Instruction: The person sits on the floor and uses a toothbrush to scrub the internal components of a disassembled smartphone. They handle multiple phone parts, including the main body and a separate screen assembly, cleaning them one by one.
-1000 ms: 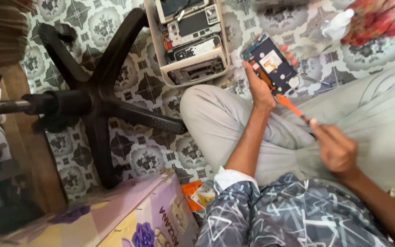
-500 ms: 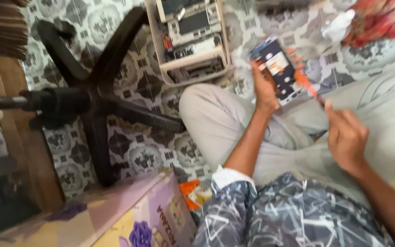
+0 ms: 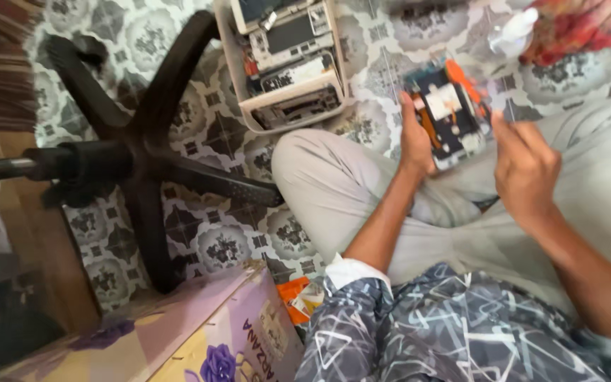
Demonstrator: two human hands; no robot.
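Patterned floor (image 3: 228, 240); blurred right hand (image 3: 526, 170) half-hides opened phone (image 3: 450, 117).

The left hand (image 3: 416, 141) grips the opened phone (image 3: 450, 117) by its left edge, above the knee (image 3: 319, 170). The right hand (image 3: 525, 166) sits just right of the grip, touching the phone's right side. A tray (image 3: 245, 92) lies beyond and left; the chair base (image 3: 143, 155) lies farther left; a box (image 3: 199, 339) lies nearest the person, lower left.
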